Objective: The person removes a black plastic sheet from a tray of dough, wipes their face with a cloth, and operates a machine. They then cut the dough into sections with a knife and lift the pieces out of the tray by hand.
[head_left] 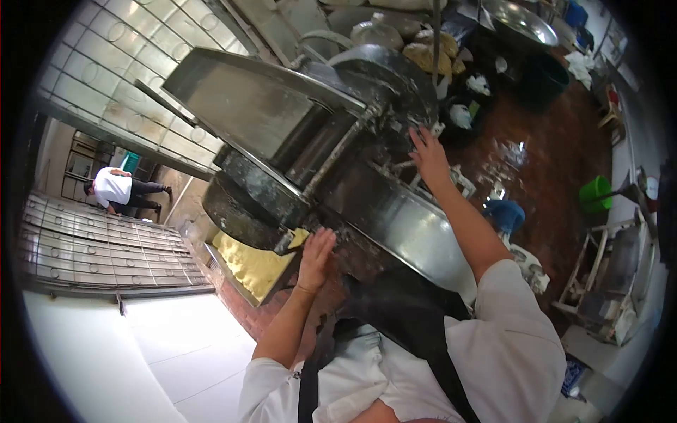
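One metal machine [321, 151]: its middle sits just off the view's centre toward 11 o'clock; a sloping metal tray [243, 106], dull and smudged, runs toward 10, and a shinier curved metal panel [416, 229] slopes toward 4.
Left hand [317, 259]: near the centre at 7 o'clock, beside the machine's lower edge; fingers straight and close together, gripping nothing visible; contact cannot be told.
Right hand [429, 156]: at 2 o'clock, by the machine's far side; fingers spread and unclenched; whether the tips touch metal is unclear.
Yellow dough-like mass [247, 264]: at 8 o'clock, lumpy, in a shallow metal pan [280, 277] beyond the left hand.
Floor [564, 141]: reddish brown, glossy where light strikes, spreading between 2 and 3 o'clock.
Containers: at 3 o'clock, a blue basin [505, 215] nearer and a bright green bucket [596, 194] farther; a wide metal bowl [520, 22] at the top, between 1 and 2.
Barred panels: pale light behind a metal grid [106, 70] at 10.
Other person [114, 187]: far off at 9 o'clock, white top, dark trousers.
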Available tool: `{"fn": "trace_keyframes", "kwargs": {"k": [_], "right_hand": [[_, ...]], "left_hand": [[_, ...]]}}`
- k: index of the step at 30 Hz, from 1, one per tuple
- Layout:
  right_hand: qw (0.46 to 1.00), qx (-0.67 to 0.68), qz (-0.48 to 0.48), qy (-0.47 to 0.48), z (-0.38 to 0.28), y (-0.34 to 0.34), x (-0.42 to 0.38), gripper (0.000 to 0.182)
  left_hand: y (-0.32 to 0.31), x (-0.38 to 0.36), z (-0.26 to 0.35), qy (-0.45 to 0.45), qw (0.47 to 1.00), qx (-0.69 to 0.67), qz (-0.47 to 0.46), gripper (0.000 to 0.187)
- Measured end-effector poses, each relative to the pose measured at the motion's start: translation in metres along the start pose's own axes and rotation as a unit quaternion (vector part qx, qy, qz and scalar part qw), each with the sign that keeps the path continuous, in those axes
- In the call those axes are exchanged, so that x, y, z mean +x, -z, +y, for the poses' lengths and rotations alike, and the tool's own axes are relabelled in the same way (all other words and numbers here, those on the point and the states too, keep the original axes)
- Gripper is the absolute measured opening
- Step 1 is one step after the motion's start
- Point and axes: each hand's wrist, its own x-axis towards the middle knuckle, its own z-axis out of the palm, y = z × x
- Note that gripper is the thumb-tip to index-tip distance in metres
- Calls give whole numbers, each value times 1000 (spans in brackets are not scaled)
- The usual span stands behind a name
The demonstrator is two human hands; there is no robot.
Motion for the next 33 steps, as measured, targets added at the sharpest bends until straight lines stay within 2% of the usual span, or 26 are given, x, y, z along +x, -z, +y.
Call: {"fn": "trace_keyframes", "kwargs": {"k": [2, 3, 6, 7, 8, 9, 10, 13, 15, 16, 17, 19, 20, 21, 22, 23, 24, 25, 26, 27, 28, 29, 32, 33], "right_hand": [[999, 43, -9, -4, 17, -4, 3, 53], [998, 64, -16, -6, 20, -10, 5, 49], [978, 93, 7, -185, 20, -43, 8, 32], [962, 71, -20, -262, 9, -45, 16, 32], [904, 208, -30, -372, 8, -47, 25, 32], [815, 337, -42, -470, 11, -55, 34, 33], [699, 452, -54, -552, 12, -56, 38, 33], [701, 469, -104, -527, 12, -35, 25, 34], [706, 480, -120, -506, 18, -10, 28, 35], [710, 486, -131, -493, 20, -3, 29, 36], [928, 212, -25, -306, 17, -11, 9, 40], [981, 129, 51, -134, 3, 2, 10, 39], [992, 82, 86, -50, 0, 9, 7, 41], [994, 87, 55, -27, 12, -8, 1, 41], [991, 113, 36, -58, 16, -11, -3, 40], [986, 140, 19, -86, 18, -16, -2, 39], [980, 168, 4, -111, 23, -24, 2, 38], [989, 119, 63, -57, 41, -54, 0, 37], [956, 200, 0, -215, 43, -61, 9, 38], [888, 274, -60, -365, 37, -68, 24, 39], [787, 338, -116, -503, 33, -70, 31, 40], [817, 327, -91, -467, 30, -66, 24, 40], [892, 289, -13, -347, 8, -48, -9, 42], [914, 274, 14, -300, 4, -41, -10, 44]], "left_hand": [[9, 12, 0, -17, 999, 4, -44, 57], [13, 25, 3, -20, 999, -9, -49, 49], [5, 46, 3, 14, 994, -28, -108, 30], [6, 59, 8, 48, 984, 2, -170, 16], [6, 75, 15, 90, 962, 39, -254, 16], [9, 94, 28, 132, 930, 73, -336, 15], [11, 106, 35, 173, 887, 104, -415, 16], [10, 118, 42, 213, 857, 107, -458, 24], [24, 100, 44, 57, 959, 33, -274, 34], [32, 83, 41, -20, 985, -7, -173, 39], [35, 67, 32, -38, 986, -7, -160, 43], [32, 33, 7, -72, 987, -12, -141, 50], [32, 27, 2, -59, 989, -37, -131, 50], [30, 25, -1, -48, 989, -65, -123, 50], [29, 29, 2, -36, 988, -93, -115, 51], [29, 37, 4, -48, 991, -72, -98, 39], [25, 48, 4, -28, 989, -50, -140, 35], [21, 57, 5, -4, 983, -27, -182, 32], [17, 65, 8, 21, 974, -4, -224, 28], [15, 81, 17, 79, 957, 32, -277, 26], [16, 100, 32, 136, 932, 68, -329, 24], [15, 109, 41, 191, 899, 104, -381, 21], [19, 87, 34, 119, 959, 12, -255, 31], [21, 74, 28, 54, 977, 20, -206, 34]]}}
